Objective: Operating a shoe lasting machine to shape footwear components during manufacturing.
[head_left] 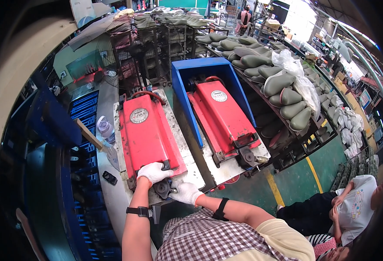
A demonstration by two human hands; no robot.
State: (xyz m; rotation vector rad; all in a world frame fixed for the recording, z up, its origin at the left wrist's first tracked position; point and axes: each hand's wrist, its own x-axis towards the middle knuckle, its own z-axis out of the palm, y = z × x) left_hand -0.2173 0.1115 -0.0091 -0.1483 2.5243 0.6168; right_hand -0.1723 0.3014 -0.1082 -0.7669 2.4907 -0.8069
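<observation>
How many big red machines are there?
2: the left red machine by the left hand, and the right red machine, partly inside a blue hood.

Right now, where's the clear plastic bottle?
In the head view, the bottle is left of centre, close beside the left-hand red machine and beyond the small black object.

The gloved left grip [155,172] rests on a red machine [145,137], the gloved right grip [185,192] beside a dark round knob [161,188]; beyond both, rightward, stands a blue housing [200,64].
</observation>
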